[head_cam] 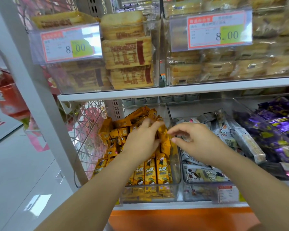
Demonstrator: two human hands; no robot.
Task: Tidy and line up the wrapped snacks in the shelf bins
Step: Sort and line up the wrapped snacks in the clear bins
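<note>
My bare forearms reach over the orange shelf base (173, 219) into a clear bin (157, 194) of yellow wrapped snacks (160, 170), whose front row stands upright. My left grip (140, 140) lies on the jumbled packs behind, fingers spread. My right grip (195, 142) hovers just beside it, fingers loosely curled and seemingly holding nothing, near one raised yellow pack (164, 137). Rightward sit grey snacks (205, 174), then purple snacks (274, 130). On the shelf above are bread packs (128, 52) and price tags (218, 30).

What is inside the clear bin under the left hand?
Yellow snack bars: a lined-up row at the front, jumbled ones behind. The left hand covers the middle, hiding what lies beneath.
</note>
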